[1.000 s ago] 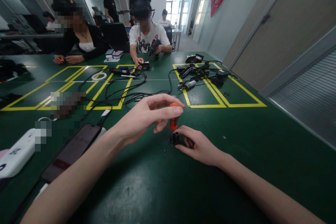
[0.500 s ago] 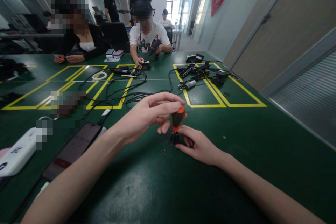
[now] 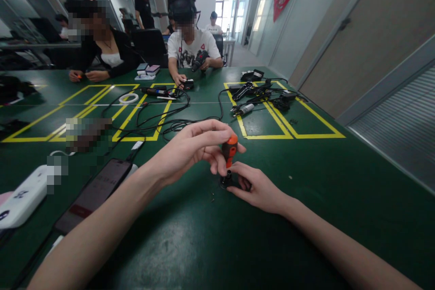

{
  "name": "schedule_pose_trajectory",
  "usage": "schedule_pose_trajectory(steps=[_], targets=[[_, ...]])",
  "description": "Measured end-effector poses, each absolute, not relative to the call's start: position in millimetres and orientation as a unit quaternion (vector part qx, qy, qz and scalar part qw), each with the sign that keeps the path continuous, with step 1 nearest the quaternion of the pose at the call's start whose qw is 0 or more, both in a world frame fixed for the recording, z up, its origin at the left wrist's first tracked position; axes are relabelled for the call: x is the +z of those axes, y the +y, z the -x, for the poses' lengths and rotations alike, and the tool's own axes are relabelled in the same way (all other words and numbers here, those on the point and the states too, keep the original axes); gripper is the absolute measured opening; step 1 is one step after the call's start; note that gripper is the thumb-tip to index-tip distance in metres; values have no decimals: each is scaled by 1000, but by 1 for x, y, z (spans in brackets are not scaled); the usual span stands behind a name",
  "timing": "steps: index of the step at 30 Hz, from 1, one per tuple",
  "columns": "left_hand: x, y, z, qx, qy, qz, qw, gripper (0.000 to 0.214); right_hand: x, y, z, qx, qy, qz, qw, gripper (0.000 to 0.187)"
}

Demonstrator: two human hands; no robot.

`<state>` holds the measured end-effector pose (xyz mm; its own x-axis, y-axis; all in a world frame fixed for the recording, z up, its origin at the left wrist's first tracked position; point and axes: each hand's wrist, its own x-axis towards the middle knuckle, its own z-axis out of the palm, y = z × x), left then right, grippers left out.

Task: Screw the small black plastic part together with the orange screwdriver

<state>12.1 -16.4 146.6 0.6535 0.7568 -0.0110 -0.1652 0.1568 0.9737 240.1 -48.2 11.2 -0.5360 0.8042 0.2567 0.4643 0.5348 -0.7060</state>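
Note:
A short screwdriver (image 3: 230, 150) with an orange and dark grey handle stands nearly upright in the middle of the head view. My left hand (image 3: 200, 147) is closed around its handle from the left, thumb and fingers near the top. Under the screwdriver is a small black round part (image 3: 225, 182) with a short raised post, lying on the table. My right hand (image 3: 253, 186) pinches that part from the right and keeps it against the tabletop. A few tiny screws (image 3: 213, 197) lie just in front of it. The screwdriver's tip is hard to make out.
On the green table (image 3: 306, 167), a phone (image 3: 98, 195) and a white power strip (image 3: 25, 197) lie left of my forearm. Black cables (image 3: 180, 122) run beyond my hands; tools and cords (image 3: 251, 95) lie farther right. Two people sit opposite, one holding a power drill (image 3: 200, 60).
The screwdriver handle has turned in my left hand, and its orange side now faces me. My left fingers have shifted lower around it. My right hand stays in place.

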Motion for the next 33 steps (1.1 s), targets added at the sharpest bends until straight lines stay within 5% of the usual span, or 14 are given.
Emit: schedule_pose_trajectory(steps=[20, 23, 27, 33], targets=[[140, -26, -21, 331, 291, -599, 668, 35, 5, -45, -236, 299, -820, 380, 306, 26], [141, -31, -25, 363, 320, -648, 589, 43, 4, -46, -236, 306, -816, 381, 309, 27], [140, -32, -26, 439, 337, -736, 390, 22, 3, -47, -235, 305, -811, 385, 317, 27], [130, -31, -26, 474, 332, -799, 165, 21, 4, -47, -234, 306, -812, 387, 313, 28]])
